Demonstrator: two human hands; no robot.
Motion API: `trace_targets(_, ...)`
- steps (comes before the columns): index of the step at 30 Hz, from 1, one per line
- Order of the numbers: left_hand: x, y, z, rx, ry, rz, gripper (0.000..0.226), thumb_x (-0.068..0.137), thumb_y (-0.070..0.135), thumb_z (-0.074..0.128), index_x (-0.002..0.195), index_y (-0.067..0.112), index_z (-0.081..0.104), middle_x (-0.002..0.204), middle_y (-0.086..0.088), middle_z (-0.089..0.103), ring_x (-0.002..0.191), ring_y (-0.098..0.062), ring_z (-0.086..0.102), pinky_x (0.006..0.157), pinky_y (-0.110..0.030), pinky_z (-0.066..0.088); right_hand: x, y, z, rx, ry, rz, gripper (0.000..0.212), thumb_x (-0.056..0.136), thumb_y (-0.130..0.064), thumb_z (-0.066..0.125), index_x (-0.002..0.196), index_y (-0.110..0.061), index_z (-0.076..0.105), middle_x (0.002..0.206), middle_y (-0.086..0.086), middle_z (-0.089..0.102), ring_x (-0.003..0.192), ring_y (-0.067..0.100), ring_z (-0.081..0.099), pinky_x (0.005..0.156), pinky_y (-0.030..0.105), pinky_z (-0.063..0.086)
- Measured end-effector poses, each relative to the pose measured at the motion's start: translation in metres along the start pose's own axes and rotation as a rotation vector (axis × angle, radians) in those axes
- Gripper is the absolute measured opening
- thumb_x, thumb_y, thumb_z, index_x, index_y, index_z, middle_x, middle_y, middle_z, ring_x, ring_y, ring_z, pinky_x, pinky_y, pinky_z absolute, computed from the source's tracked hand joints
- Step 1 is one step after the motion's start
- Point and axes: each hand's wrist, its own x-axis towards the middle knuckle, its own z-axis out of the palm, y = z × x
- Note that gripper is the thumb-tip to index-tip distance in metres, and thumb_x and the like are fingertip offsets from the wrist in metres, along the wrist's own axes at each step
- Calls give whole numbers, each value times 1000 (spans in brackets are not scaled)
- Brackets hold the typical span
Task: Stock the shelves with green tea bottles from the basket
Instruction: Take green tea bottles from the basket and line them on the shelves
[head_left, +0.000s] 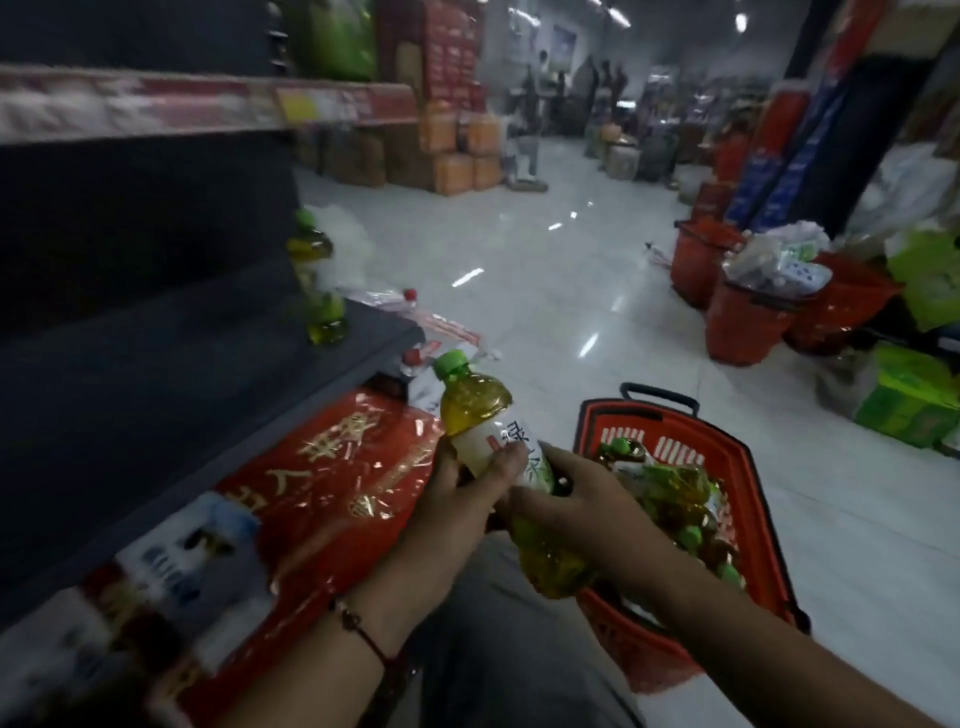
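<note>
Left hand (457, 493) near centre, fingers curled round lower half of upright green tea bottle (480, 415), green cap up. Right hand (576, 512) just beside, gripping second bottle (550, 551), tilted, cap end toward camera. Red basket (753, 499) right of hands on floor, more bottles inside. Dark shelf (182, 364) left; two bottles (319, 280) standing at far end, blurred.
</note>
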Motion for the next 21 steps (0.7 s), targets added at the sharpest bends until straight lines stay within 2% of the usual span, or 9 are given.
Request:
trace_targets(2,-11,22,-28,-53,94,54,64,68,55,78,126,37,58,112,2,74,99,-19,73,84,-41,60,7,-22,23,81,-74,-61,40,86,-28,74,116,-45,55,95,-20,69,82,-9,69,64,9,51)
trace_targets(5,-17,47,-67,-100,253,95,44,77,50,77,116,34,65,106,0,76,96,-23,73,87,-48,58,18,-40,52,188,-193,-96,55,82,-20,78,122,-45,50,96,-17,71,88,0,71,68,17,56)
trace_targets(8,-20,63,-96,-134,367,144,35,88,40,69,120,27,64,106,-5,75,98,-25,73,90,-51,57,32,-49,79,168,-334,-143,61,77,-21,84,128,-37,54,112,-9,72,103,15,71,91,40,57)
trace_targets(9,-22,66,-103,-133,398,145,36,88,39,69,121,27,63,106,-5,75,97,-25,73,90,-51,57,36,-52,87,134,-356,-168,63,76,-22,84,129,-34,53,114,-6,72,103,16,71,94,43,56)
trace_targets(12,-28,70,-124,-99,473,158,47,79,44,76,121,27,60,105,-6,75,95,-26,74,88,-51,58,59,-57,110,66,-330,-191,57,75,-18,83,122,-35,56,101,-3,74,90,15,73,86,43,59)
trace_targets(15,-29,66,-141,-65,515,117,67,61,46,81,120,20,60,103,-8,76,94,-27,74,90,-52,57,82,-54,127,111,-375,-201,54,77,-10,78,124,-25,57,93,5,74,74,18,71,74,43,60)
trace_targets(17,-24,57,-149,-28,496,79,61,65,38,81,120,18,61,104,-6,76,95,-25,74,90,-48,57,97,-47,135,142,-405,-208,53,79,-6,76,126,-22,55,97,8,73,72,19,69,69,39,59)
trace_targets(21,-3,43,-163,60,523,45,39,84,15,76,115,26,56,108,1,72,88,-14,74,65,-30,59,135,-26,148,158,-428,-194,49,81,-3,73,121,-20,52,101,9,70,75,18,69,69,35,58)
